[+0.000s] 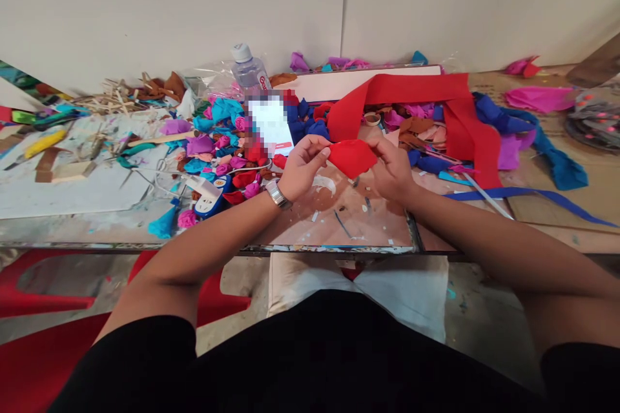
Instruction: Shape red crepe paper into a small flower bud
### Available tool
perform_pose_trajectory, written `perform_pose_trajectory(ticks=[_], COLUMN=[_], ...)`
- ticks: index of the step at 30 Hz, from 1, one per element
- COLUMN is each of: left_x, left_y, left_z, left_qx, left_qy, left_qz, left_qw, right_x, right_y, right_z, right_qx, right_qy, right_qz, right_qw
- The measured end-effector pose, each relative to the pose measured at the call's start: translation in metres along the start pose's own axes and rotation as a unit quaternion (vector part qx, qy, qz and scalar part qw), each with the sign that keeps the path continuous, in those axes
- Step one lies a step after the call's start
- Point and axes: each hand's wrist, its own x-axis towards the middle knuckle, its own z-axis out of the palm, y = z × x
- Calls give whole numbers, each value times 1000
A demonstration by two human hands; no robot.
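Between my two hands a piece of red crepe paper (pixel 353 158) is stretched, just above the table's front part. My left hand (pixel 306 164) pinches its left edge between thumb and fingers. At the opposite edge my right hand (pixel 391 168) grips it, its fingertips partly hidden behind the paper. A long red crepe paper strip (pixel 416 90) lies folded behind my hands and hangs over toward the right. Beyond my left hand a lit phone (pixel 271 122) leans among rolled paper pieces, its screen partly blurred.
A water bottle (pixel 249 71) stands behind the phone. A blue-and-white power strip (pixel 213 197) with cables lies to the left. Crumpled paper flowers (pixel 198 145), wooden sticks (pixel 123 100) and a yellow cutter (pixel 46 142) cover the left side. Blue strips (pixel 557 155) lie right; red stools (pixel 53 290) stand below.
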Motion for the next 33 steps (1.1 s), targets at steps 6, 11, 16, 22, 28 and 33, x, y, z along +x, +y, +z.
perform_pose_trajectory(ticks=[6,11,16,22,28,33], left_x=[-4,-9,-9,-9,-10,-9], left_y=[-4,-3,-2,1,4,5], left_z=[-2,0,-1,-2,0,-1], left_qx=[149,201,214,197,201,236], left_qy=[-63,-99,-113,-136,-128,-134], left_qz=[113,161,157,160,177,210], left_qw=[980,961,958,958,955,939], right_x=[10,3,2,5,5,5], right_y=[-5,-15,-18,-22,-22,-19], right_z=[-5,-3,-2,-5,-6,-3], right_qx=[89,45,64,87,108,135], right_qy=[-12,-85,-79,-81,-101,-116], right_qz=[52,46,77,87,102,139], right_qw=[995,994,992,989,984,974])
